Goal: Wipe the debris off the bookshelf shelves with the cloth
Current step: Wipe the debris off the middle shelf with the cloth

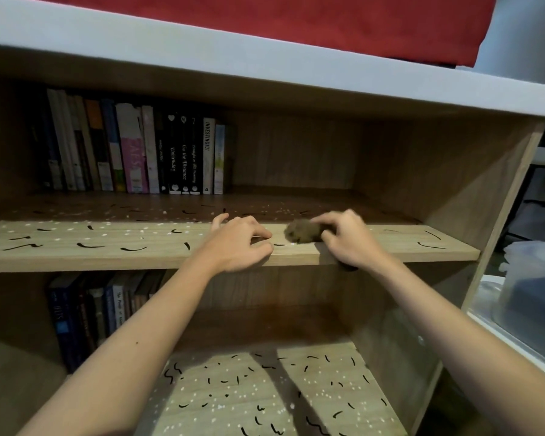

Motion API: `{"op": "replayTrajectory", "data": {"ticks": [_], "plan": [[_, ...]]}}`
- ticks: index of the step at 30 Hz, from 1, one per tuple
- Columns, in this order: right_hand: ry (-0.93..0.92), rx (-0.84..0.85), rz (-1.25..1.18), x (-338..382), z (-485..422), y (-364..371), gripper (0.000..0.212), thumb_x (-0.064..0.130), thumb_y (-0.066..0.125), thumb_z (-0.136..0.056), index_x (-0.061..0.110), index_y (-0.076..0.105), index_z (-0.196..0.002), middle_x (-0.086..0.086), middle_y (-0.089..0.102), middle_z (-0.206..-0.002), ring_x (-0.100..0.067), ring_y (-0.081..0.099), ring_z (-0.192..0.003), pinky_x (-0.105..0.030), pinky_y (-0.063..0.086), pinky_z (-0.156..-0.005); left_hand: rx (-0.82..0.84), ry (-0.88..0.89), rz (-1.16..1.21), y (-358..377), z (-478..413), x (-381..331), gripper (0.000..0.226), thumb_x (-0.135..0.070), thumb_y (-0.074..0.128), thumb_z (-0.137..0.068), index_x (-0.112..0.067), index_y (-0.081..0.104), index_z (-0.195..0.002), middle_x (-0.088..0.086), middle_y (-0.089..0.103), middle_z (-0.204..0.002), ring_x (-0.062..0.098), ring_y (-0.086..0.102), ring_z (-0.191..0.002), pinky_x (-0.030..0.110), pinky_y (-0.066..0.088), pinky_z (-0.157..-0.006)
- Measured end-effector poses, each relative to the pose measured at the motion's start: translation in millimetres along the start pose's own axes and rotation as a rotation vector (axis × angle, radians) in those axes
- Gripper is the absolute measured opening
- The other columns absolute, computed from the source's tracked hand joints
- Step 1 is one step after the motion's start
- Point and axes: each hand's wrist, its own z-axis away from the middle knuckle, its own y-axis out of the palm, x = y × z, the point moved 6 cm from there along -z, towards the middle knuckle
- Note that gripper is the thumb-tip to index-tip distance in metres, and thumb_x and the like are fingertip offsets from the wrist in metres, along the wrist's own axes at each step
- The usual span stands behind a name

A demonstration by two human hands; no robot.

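My right hand (348, 239) grips a bunched brown cloth (302, 231) and holds it against the middle shelf (107, 256) of a wooden bookshelf, near its front edge. My left hand (241, 242) rests on the same shelf just left of the cloth, fingers loosely curled and holding nothing. Black curled strands and white specks of debris (85, 243) lie scattered over the shelf, mostly to the left, with a few strands at the right end. The lower shelf (265, 394) carries the same kind of debris. The cloth looks blurred.
A row of upright books (132, 152) stands at the back left of the middle shelf. More books (88, 313) stand at the left below. A clear plastic bin (535, 297) sits right of the bookshelf. A red cloth (328, 23) lies on top.
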Motion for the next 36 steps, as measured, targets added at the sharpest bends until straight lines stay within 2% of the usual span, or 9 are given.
{"op": "replayTrajectory", "data": {"ticks": [4,9,12,21,24,26,28,32,36], "plan": [[-0.025,0.035,-0.243,6,17,-11,0.033,0.002,0.046,-0.09,0.02,0.067,-0.107,0.006,0.061,-0.102,-0.001,0.052,-0.091,-0.004,0.04,-0.074,-0.009,0.011,-0.024,0,0,-1,0.037,-0.043,0.042,-0.093,-0.029,0.056,-0.125,-0.008,0.048,-0.135,0.008,0.037,-0.127,0.04,0.0,-0.115],[0.202,-0.096,0.045,-67,-8,-37,0.035,0.006,0.045,-0.09,0.02,0.062,-0.117,-0.007,0.063,-0.111,-0.027,0.049,-0.113,-0.043,0.046,-0.095,0.005,0.007,-0.055,0,1,-2,0.039,-0.046,0.04,-0.094,-0.03,0.054,-0.126,-0.008,0.047,-0.136,0.009,0.037,-0.128,0.041,0.0,-0.115],[0.324,-0.01,0.179,-87,-11,-25,0.036,0.009,0.042,-0.091,0.019,0.06,-0.12,-0.012,0.063,-0.114,-0.033,0.045,-0.115,-0.042,0.042,-0.095,0.017,0.013,-0.082,0,1,-4,0.041,-0.046,0.037,-0.095,-0.03,0.05,-0.13,-0.008,0.044,-0.138,0.009,0.035,-0.13,0.043,-0.001,-0.116],[0.011,0.062,-0.34,-10,11,-17,0.033,0.002,0.044,-0.091,0.022,0.067,-0.104,0.007,0.062,-0.099,-0.006,0.055,-0.093,-0.018,0.046,-0.079,0.1,0.012,-0.133,3,3,-5,0.045,-0.049,0.028,-0.097,-0.033,0.043,-0.136,-0.011,0.038,-0.143,0.008,0.026,-0.136,0.046,-0.006,-0.115],[0.14,-0.156,-0.222,-37,-5,-27,0.033,0.006,0.045,-0.091,0.022,0.064,-0.112,-0.002,0.062,-0.109,-0.018,0.053,-0.102,-0.031,0.047,-0.085,0.104,0.004,-0.133,4,3,-5,0.044,-0.049,0.029,-0.097,-0.034,0.043,-0.136,-0.01,0.039,-0.143,0.009,0.028,-0.135,0.045,-0.005,-0.115],[0.181,-0.083,-0.063,-39,-6,-14,0.034,0.009,0.045,-0.091,0.024,0.062,-0.117,-0.004,0.061,-0.115,-0.023,0.051,-0.108,-0.041,0.047,-0.092,0.106,-0.002,-0.121,4,2,-5,0.044,-0.049,0.03,-0.097,-0.034,0.043,-0.135,-0.011,0.039,-0.143,0.009,0.029,-0.134,0.045,-0.004,-0.115],[0.089,0.019,0.052,-28,-1,0,0.033,0.009,0.045,-0.091,0.022,0.063,-0.115,-0.002,0.062,-0.114,-0.022,0.049,-0.109,-0.038,0.044,-0.095,0.103,-0.002,-0.11,4,2,-5,0.043,-0.049,0.031,-0.096,-0.035,0.044,-0.135,-0.011,0.04,-0.143,0.009,0.03,-0.134,0.045,-0.003,-0.116],[0.014,0.074,-0.272,-5,0,-12,0.031,0.003,0.045,-0.091,0.02,0.067,-0.105,0.002,0.063,-0.101,-0.009,0.059,-0.094,-0.02,0.051,-0.08,0.1,-0.023,-0.022,4,-1,-1,0.038,-0.047,0.035,-0.096,-0.035,0.049,-0.129,-0.01,0.042,-0.141,0.01,0.03,-0.133,0.045,-0.002,-0.116],[0.048,0.035,-0.08,-17,-16,-7,0.032,0.006,0.046,-0.091,0.02,0.064,-0.115,-0.003,0.061,-0.113,-0.016,0.053,-0.103,-0.024,0.047,-0.082,0.061,-0.108,0.068,-3,-18,2,0.031,-0.039,0.04,-0.095,-0.033,0.056,-0.121,-0.006,0.045,-0.138,0.014,0.034,-0.132,0.048,-0.001,-0.114]]}}
